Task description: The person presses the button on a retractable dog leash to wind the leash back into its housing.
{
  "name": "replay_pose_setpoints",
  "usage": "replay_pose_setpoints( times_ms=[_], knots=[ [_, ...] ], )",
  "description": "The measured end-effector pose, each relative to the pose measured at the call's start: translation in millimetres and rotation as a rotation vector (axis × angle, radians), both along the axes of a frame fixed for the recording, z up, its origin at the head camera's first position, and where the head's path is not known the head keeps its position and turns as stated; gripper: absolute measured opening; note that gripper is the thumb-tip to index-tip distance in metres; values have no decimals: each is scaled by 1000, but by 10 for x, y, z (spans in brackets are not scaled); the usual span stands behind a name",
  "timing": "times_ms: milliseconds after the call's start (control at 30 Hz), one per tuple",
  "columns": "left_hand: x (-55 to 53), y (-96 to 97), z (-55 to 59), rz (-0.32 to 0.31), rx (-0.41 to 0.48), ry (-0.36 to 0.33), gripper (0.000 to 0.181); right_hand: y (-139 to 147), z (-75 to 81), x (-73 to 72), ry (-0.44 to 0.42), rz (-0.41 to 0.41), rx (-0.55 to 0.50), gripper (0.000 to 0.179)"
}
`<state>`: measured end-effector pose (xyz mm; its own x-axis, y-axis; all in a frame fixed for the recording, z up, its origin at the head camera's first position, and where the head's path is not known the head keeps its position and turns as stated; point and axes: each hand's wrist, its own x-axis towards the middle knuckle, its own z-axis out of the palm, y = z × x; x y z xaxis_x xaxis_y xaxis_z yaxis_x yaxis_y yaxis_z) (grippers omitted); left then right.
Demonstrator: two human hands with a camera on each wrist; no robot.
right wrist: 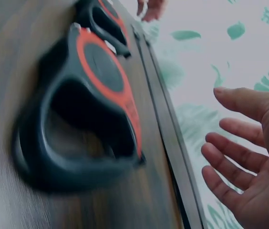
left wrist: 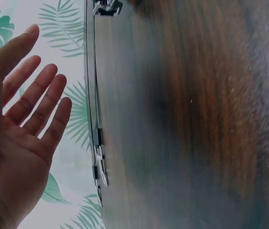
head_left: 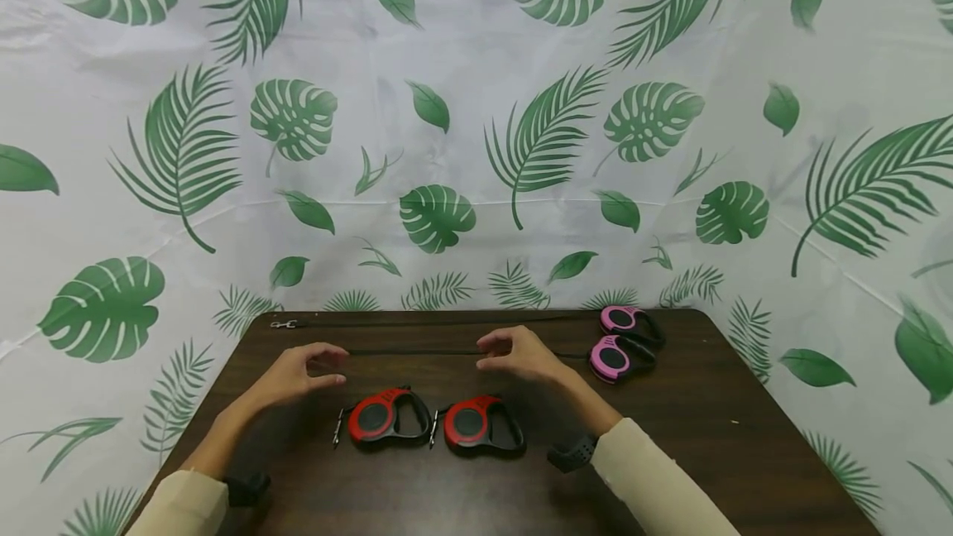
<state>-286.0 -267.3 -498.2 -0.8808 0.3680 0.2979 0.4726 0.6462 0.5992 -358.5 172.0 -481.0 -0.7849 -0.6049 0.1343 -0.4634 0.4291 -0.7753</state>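
Two red-and-black retractable dog leashes lie side by side near the table's middle: the left red leash (head_left: 372, 418) and the right red leash (head_left: 467, 423), each with a metal clip at its left. At the back right are a far pink leash (head_left: 620, 319) and a near pink leash (head_left: 612, 358), their dark cords drawn out leftward. Empty, my left hand (head_left: 298, 375) hovers left of the red pair, fingers apart in the left wrist view. My right hand (head_left: 524, 356), also empty, hovers behind the right red leash. Two metal clips (left wrist: 100, 160) show beyond my left hand.
The dark wooden table (head_left: 670, 453) carries all the leashes. Behind and beside it hangs a white cloth (head_left: 462, 155) printed with green leaves. The far leash's metal clip (head_left: 283, 324) lies near the back left corner.
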Motion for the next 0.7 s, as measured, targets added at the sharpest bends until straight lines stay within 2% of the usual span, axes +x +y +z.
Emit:
replay_pose_setpoints(
  times_ms=[167,367,567,700],
  knots=[
    [-43,-52,3,44,1,8,45,295,20,-87,16,-27,26,46],
    [-97,-135,-15,91,-26,47,44,640,82,-191,42,-46,74,51],
    [-156,-203,-26,96,-40,41,46,1027,80,-268,88,-75,143,51],
    [-209,-246,-55,88,-57,67,50,1294,44,-310,117,-92,169,50]
  ],
)
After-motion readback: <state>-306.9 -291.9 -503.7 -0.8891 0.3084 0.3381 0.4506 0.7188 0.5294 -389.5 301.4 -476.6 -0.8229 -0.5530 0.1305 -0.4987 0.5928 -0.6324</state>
